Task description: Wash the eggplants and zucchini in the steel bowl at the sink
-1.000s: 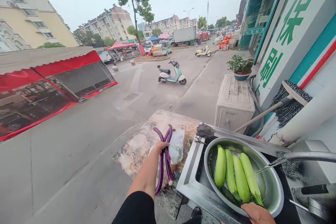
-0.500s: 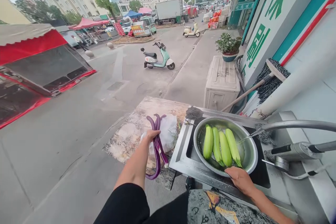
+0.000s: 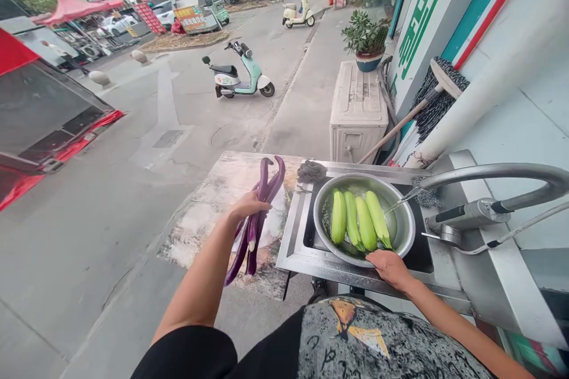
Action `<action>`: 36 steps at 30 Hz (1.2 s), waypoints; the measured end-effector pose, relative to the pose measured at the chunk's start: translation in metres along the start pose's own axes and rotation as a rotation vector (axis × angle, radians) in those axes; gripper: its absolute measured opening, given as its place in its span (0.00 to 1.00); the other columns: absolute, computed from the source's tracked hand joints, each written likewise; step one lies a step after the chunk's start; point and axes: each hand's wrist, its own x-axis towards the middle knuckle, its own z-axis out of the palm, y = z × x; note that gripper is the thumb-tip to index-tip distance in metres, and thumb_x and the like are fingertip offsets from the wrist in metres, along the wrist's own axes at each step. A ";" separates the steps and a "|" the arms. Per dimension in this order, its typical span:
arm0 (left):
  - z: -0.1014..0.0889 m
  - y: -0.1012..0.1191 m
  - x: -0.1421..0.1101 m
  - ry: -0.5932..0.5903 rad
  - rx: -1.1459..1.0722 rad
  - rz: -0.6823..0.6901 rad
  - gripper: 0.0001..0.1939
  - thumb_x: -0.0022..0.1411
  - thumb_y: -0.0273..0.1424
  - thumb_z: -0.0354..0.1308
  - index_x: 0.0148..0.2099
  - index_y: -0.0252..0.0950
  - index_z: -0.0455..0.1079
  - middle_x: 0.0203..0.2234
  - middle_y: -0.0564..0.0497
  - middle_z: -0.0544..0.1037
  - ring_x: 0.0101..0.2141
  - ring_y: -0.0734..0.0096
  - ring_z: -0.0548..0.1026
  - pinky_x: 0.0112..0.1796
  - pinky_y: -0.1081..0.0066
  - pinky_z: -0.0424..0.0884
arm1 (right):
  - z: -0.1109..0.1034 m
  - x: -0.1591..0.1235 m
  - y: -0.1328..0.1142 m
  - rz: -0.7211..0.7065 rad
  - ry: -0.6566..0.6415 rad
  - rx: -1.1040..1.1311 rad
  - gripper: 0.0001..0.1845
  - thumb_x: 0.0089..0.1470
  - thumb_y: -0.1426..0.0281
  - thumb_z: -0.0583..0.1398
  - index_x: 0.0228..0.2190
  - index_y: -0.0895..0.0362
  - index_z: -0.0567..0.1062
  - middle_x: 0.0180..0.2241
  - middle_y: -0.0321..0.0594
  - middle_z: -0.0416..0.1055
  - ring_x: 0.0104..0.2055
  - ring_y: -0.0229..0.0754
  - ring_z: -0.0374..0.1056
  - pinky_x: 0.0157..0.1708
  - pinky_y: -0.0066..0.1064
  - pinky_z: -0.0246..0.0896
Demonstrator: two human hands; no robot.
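My left hand (image 3: 248,205) is closed round several long purple eggplants (image 3: 267,182), held above the board beside the sink. Their lower ends point down toward me. With its fingers at the near rim, my right hand (image 3: 390,269) grips a round metal basin (image 3: 320,225). Several light green zucchini (image 3: 365,223) lie side by side in water in the basin. From the curved faucet (image 3: 493,173) a stream of water runs into its right side. The basin rests over the dark bowl of the steel sink (image 3: 293,231).
A worn board (image 3: 195,225) bearing a white plastic bag (image 3: 273,222) adjoins the sink. A dark rag (image 3: 311,170) lies at the sink's back left corner, a steel scrubber (image 3: 427,194) behind the faucet. Beyond are a mop (image 3: 400,121), a potted plant (image 3: 368,41) and a scooter (image 3: 242,74).
My left hand has lifted the eggplants slightly, and they have turned and spread in its grip. My right hand stays at the basin's rim. The view has tilted down and shifted right.
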 end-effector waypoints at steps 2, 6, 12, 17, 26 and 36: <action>0.032 0.039 0.001 -0.101 0.212 0.134 0.24 0.51 0.31 0.64 0.51 0.35 0.72 0.34 0.48 0.81 0.37 0.57 0.81 0.38 0.66 0.77 | 0.000 0.001 -0.002 -0.006 -0.021 -0.034 0.15 0.60 0.78 0.52 0.34 0.55 0.79 0.33 0.41 0.78 0.38 0.44 0.71 0.35 0.31 0.54; 0.124 0.109 0.020 -0.301 0.517 0.312 0.28 0.53 0.36 0.64 0.57 0.36 0.70 0.42 0.46 0.81 0.41 0.56 0.80 0.41 0.66 0.76 | -0.001 0.004 -0.007 0.003 -0.051 -0.054 0.14 0.61 0.76 0.53 0.34 0.57 0.79 0.35 0.43 0.78 0.38 0.45 0.71 0.35 0.32 0.54; 0.247 0.166 0.053 -0.343 0.655 0.457 0.34 0.56 0.33 0.62 0.64 0.37 0.63 0.49 0.42 0.79 0.48 0.57 0.78 0.46 0.69 0.73 | -0.011 0.006 -0.014 0.019 -0.128 -0.011 0.12 0.61 0.75 0.55 0.38 0.59 0.79 0.39 0.45 0.79 0.42 0.46 0.71 0.39 0.32 0.57; 0.312 0.157 0.050 -0.253 0.812 0.311 0.60 0.49 0.43 0.71 0.75 0.44 0.39 0.63 0.30 0.64 0.57 0.38 0.70 0.51 0.50 0.70 | -0.025 0.007 -0.023 0.028 -0.211 0.007 0.14 0.59 0.68 0.58 0.41 0.63 0.79 0.42 0.51 0.78 0.46 0.51 0.71 0.44 0.36 0.60; 0.254 0.098 0.060 0.018 0.387 0.412 0.38 0.68 0.51 0.49 0.71 0.33 0.56 0.67 0.32 0.61 0.65 0.48 0.61 0.63 0.54 0.58 | -0.015 0.010 -0.019 0.036 -0.203 0.050 0.12 0.53 0.77 0.59 0.38 0.62 0.79 0.40 0.49 0.79 0.43 0.48 0.71 0.40 0.34 0.57; 0.100 -0.045 0.064 0.558 0.168 -0.079 0.23 0.66 0.31 0.51 0.61 0.32 0.68 0.52 0.40 0.78 0.53 0.61 0.75 0.56 0.68 0.67 | -0.009 0.003 -0.013 0.046 -0.169 0.055 0.17 0.52 0.82 0.54 0.38 0.60 0.79 0.39 0.48 0.79 0.45 0.49 0.71 0.44 0.35 0.59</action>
